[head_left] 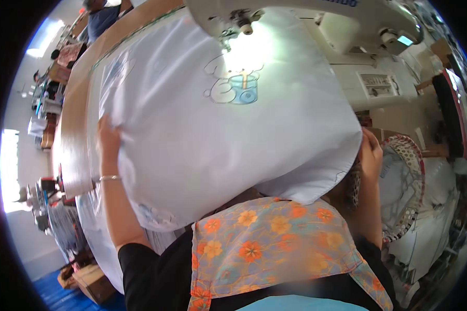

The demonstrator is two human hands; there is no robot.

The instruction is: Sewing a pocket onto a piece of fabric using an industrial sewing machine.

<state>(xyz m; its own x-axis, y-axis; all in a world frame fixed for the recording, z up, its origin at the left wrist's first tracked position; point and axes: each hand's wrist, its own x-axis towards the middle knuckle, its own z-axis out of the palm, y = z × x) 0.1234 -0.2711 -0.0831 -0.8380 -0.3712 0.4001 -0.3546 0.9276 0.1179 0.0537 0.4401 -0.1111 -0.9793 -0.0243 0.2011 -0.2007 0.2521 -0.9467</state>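
White cloth (213, 135) gripped by left hand (108, 139) and right hand (371, 155), wooden sewing table (75, 119), crowded workshop

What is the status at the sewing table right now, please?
Left hand and right hand grip opposite edges of the white printed fabric. Fabric spread under the sewing machine head. Nothing seen blocking it.
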